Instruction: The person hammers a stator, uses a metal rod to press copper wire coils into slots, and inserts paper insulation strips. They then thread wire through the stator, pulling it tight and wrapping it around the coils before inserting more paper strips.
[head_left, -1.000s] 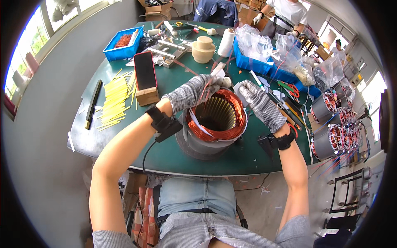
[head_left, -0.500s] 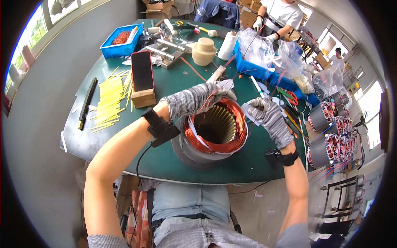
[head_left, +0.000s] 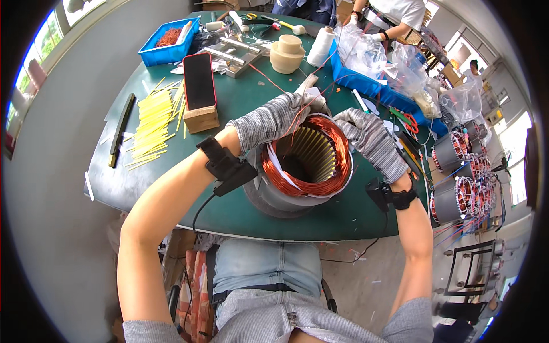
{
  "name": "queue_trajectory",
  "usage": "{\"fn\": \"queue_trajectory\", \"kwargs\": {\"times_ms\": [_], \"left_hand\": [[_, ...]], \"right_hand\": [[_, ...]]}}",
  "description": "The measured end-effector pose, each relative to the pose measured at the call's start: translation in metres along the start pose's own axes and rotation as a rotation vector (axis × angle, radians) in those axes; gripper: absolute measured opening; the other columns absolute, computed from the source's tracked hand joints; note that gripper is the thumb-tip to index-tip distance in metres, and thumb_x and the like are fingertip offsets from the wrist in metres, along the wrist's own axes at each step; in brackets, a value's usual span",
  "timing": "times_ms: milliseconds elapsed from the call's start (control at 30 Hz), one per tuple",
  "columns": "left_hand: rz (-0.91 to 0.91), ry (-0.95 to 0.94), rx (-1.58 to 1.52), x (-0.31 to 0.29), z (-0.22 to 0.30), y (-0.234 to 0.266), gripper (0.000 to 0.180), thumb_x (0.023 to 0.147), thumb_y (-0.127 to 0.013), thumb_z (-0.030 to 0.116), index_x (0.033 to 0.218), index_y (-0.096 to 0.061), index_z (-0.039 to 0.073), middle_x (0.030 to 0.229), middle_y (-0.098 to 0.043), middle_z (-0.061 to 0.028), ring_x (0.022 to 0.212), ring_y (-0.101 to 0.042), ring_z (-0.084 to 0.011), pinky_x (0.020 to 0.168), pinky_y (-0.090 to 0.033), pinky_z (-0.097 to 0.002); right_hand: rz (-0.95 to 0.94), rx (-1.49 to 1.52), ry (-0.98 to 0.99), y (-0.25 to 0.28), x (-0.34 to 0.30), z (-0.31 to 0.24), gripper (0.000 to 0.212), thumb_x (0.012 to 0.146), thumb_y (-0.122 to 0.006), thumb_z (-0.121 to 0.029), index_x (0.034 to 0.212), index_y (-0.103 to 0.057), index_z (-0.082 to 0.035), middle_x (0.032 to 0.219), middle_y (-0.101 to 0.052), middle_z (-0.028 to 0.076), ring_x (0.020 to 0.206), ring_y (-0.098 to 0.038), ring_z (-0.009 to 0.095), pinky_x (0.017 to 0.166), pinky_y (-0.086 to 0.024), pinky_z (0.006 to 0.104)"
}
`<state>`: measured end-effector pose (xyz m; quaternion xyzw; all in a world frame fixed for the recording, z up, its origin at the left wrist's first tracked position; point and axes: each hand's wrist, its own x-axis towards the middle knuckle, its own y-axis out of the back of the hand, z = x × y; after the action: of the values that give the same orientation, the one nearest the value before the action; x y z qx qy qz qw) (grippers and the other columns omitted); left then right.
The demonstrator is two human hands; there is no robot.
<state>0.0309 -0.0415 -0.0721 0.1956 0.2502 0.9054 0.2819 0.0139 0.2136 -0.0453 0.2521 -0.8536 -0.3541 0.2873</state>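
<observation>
A motor stator stands upright on the green table, with a ring of copper windings and white insulating paper at its rim. Yellowish slot liners line the bore. My left hand, in a grey glove with bare-looking pale fingertips, is bent over the far left of the windings. Its fingers are closed by thin reddish wires and a white slip; what they grip is hidden. At the far right of the ring, my gloved right hand has its fingers pinched together close to the copper; anything inside cannot be made out.
Left lie yellow strips, a dark bar and a phone on a wooden block. Behind are a blue tray, a cream spool and white thread. Blue bins hold plastic bags. A person works beyond them.
My right hand has moved in from beside the stator to the windings' far right rim; the white slip it held no longer shows clearly. My left hand stays at the far rim. The view has shifted.
</observation>
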Motion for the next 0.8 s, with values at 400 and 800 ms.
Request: {"fn": "queue_trajectory", "kwargs": {"times_ms": [400,800], "left_hand": [[0.198,-0.067,-0.270,0.000,0.019,0.001,0.026,0.103,-0.044,0.017,0.116,-0.059,0.001,0.104,-0.066,-0.0083,0.097,-0.060,-0.0134,0.090,-0.049,-0.0292],[0.290,0.079,-0.359,-0.004,0.027,-0.007,0.023,0.100,-0.051,0.020,0.110,-0.061,0.002,0.094,-0.060,0.0019,0.086,-0.052,-0.0050,0.079,-0.046,-0.0211]], "right_hand": [[-0.160,0.258,-0.033,0.010,0.028,0.000,0.024,0.094,-0.058,-0.025,0.102,-0.067,-0.004,0.088,-0.067,0.009,0.079,-0.065,0.019,0.071,-0.051,0.0297],[-0.068,-0.034,0.110,0.009,0.025,-0.008,0.016,0.092,-0.060,-0.015,0.096,-0.064,0.000,0.079,-0.067,0.012,0.077,-0.065,0.024,0.071,-0.052,0.0331]]}}
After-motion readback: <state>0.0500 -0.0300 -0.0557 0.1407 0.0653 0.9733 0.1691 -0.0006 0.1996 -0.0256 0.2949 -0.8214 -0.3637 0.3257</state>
